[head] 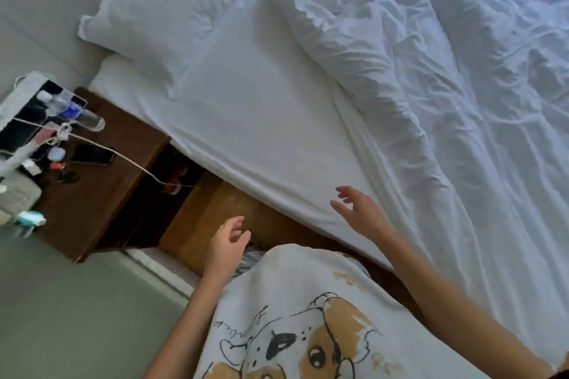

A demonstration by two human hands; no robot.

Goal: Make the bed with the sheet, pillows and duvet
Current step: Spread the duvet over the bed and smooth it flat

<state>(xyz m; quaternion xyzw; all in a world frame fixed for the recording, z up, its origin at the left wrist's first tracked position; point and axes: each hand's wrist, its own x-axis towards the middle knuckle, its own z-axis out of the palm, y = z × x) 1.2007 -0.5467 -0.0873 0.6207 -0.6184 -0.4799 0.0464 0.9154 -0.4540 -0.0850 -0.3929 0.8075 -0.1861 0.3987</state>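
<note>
Both hands hold nothing: left hand (227, 240) relaxed near the bed edge, right hand (358, 209) spread over the sheet (261, 108).

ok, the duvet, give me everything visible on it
The duvet is white, soft-looking fabric, heavily creased and bunched. It lies unspread over the far side of the bed, its rumpled edge running diagonally from beside the pillow toward the near edge, leaving a strip of smooth sheet bare. Neither hand touches it; the right hand hovers nearest, above the sheet.
</note>
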